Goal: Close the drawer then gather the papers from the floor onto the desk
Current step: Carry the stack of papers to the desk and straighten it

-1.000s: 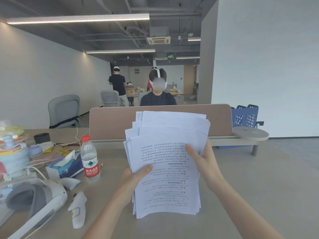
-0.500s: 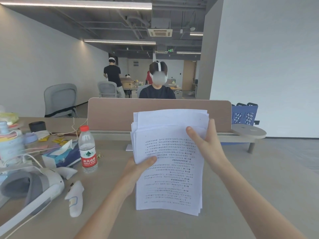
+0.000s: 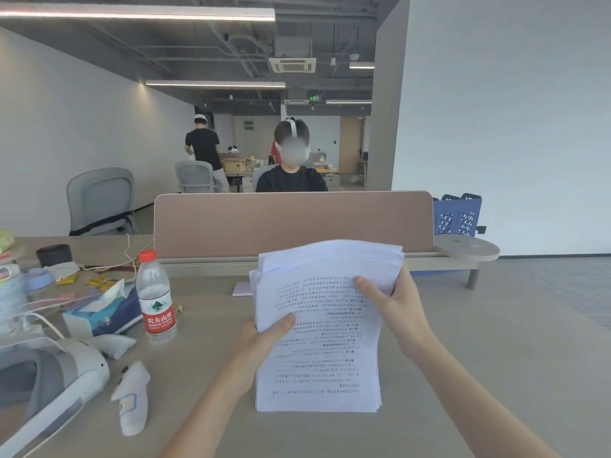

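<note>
I have the stack of papers in both hands, held over the table right in front of me. My left hand takes the left edge about halfway up, thumb pressed flat on the printed top sheet and the other fingers hidden behind the pile, so that grip is closed on the papers. My right hand takes the upper right part, thumb lying across the text near the top and the fingers wrapped round the right edge and behind; that grip is closed on the papers as well. The sheets are roughly squared, though their top edges fan out unevenly and curl back a little towards the divider panel. The bottom edge of the stack sits low near the table surface; I cannot tell whether it touches or hangs just above.

To my left, well apart from the papers, a water bottle with a red cap and red label stands upright. Just beside it on the left lies a tissue box with a tissue sticking out. Nearer to me are a white headset and a small white controller lying on the table. A small pale pad lies flat just behind the stack's left side, partly hidden by it. Beyond the divider a person in a dark top sits facing me.
</note>
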Demonstrator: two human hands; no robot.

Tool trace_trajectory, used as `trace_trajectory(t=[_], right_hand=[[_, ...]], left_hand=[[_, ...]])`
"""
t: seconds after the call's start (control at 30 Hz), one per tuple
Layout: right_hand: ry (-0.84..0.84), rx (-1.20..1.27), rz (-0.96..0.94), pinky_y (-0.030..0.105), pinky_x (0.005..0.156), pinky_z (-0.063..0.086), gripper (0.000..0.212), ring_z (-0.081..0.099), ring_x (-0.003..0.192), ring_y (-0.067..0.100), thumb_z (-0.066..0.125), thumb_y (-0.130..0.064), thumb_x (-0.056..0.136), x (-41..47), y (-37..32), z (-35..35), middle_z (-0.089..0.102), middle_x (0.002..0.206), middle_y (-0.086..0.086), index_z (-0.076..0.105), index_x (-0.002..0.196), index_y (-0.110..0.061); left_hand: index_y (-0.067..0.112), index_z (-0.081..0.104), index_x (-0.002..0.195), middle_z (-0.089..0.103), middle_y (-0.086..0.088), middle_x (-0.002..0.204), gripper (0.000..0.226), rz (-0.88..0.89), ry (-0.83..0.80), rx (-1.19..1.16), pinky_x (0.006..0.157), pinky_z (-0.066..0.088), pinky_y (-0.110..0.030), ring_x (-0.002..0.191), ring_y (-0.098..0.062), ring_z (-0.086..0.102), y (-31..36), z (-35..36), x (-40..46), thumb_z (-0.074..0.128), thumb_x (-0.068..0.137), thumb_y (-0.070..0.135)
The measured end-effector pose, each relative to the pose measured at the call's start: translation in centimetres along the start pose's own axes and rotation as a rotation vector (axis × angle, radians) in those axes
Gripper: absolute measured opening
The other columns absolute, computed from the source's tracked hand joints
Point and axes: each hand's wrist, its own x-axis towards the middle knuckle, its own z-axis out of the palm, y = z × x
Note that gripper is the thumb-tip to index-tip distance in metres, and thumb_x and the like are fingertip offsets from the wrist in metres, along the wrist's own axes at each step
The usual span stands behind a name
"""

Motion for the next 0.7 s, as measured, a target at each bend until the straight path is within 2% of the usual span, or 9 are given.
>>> trace_trajectory(t=[0.1,0.27,0.37,0.43,0.5,0.53,0.6,0.67,0.7], right_hand=[[-0.011,-0.039,-0.039,0.021,0.076,0.059,0.038,0.073,0.103,0.008,0.071,-0.010,0.091,0.7,-1.0,0.4,0.074,0.114,-0.008,0.058,0.125,-0.019],[0.019,-0.114,-0.154,0.040,0.096,0.055,0.036,0.067,0.112,0.010,0.067,-0.017,0.093,0.9,-2.4,1.4,0.069,0.121,-0.009,0.055,0.125,-0.028],[-0.009,-0.217,-0.166,0.047,0.101,0.051,0.037,0.064,0.114,0.008,0.066,-0.026,0.092,0.3,-2.1,1.8,0.066,0.117,-0.021,0.048,0.121,-0.037],[-0.006,-0.309,-0.199,0.037,0.108,0.042,0.056,0.052,0.122,-0.009,0.067,-0.026,0.091,0.0,-1.9,1.9,0.050,0.125,-0.039,0.035,0.135,-0.039],[0.009,-0.388,-0.264,0.015,0.106,0.029,0.080,0.026,0.121,-0.037,0.065,-0.014,0.093,0.4,-2.1,1.6,0.022,0.130,-0.057,0.016,0.153,-0.035],[0.010,-0.433,-0.295,0.006,0.102,0.025,0.085,0.016,0.118,-0.042,0.063,-0.008,0.094,0.8,-2.3,1.3,0.013,0.130,-0.063,0.010,0.156,-0.034],[-0.003,-0.546,-0.388,-0.004,0.100,0.021,0.088,0.016,0.126,-0.037,0.060,-0.003,0.094,1.4,-2.9,1.0,0.013,0.139,-0.057,0.008,0.155,-0.039],[-0.037,-0.631,-0.452,-0.007,0.097,0.020,0.085,0.031,0.134,-0.013,0.058,0.001,0.094,1.9,-3.1,1.0,0.033,0.150,-0.031,0.011,0.152,-0.041],[-0.063,-0.663,-0.468,-0.002,0.097,0.024,0.082,0.034,0.134,0.003,0.057,0.001,0.095,2.0,-3.2,1.0,0.043,0.149,-0.015,0.016,0.152,-0.040]], left_hand=[[0.026,0.075,0.088,0.081,0.012,0.081,0.008,0.048,0.082,0.000,0.062,0.057,-0.023,0.075,-0.007,0.077,0.7,0.7,0.1,0.071,0.087,0.033],[0.028,0.074,0.085,0.079,0.016,0.075,0.008,0.143,0.149,-0.073,0.060,0.056,-0.025,0.069,-0.004,0.075,1.6,1.3,0.0,0.070,0.088,0.034],[0.025,0.074,0.088,0.080,0.012,0.079,0.004,0.120,0.129,-0.103,0.057,0.057,-0.022,0.073,-0.007,0.076,0.9,1.0,0.1,0.071,0.088,0.028],[0.023,0.075,0.091,0.081,0.006,0.086,0.007,0.065,0.102,-0.086,0.064,0.058,-0.027,0.081,-0.014,0.077,0.0,0.6,0.2,0.073,0.086,0.027],[0.025,0.076,0.093,0.081,0.006,0.090,0.008,0.026,0.070,-0.058,0.067,0.057,-0.028,0.082,-0.013,0.077,-0.6,0.3,0.3,0.075,0.085,0.028],[0.026,0.076,0.093,0.081,0.006,0.091,0.009,0.018,0.057,-0.047,0.067,0.057,-0.028,0.082,-0.011,0.077,-0.8,0.2,0.4,0.075,0.085,0.028],[0.027,0.076,0.094,0.081,0.007,0.092,0.009,0.012,0.038,-0.039,0.070,0.057,-0.028,0.083,-0.011,0.077,-0.9,0.1,0.6,0.076,0.084,0.027],[0.026,0.076,0.094,0.081,0.006,0.093,0.011,0.005,0.028,-0.038,0.074,0.057,-0.031,0.086,-0.012,0.077,-0.9,-0.1,0.8,0.076,0.083,0.026],[0.027,0.076,0.095,0.081,0.006,0.094,0.012,0.000,0.024,-0.038,0.075,0.057,-0.032,0.086,-0.013,0.077,-0.9,-0.2,1.0,0.077,0.083,0.026]])
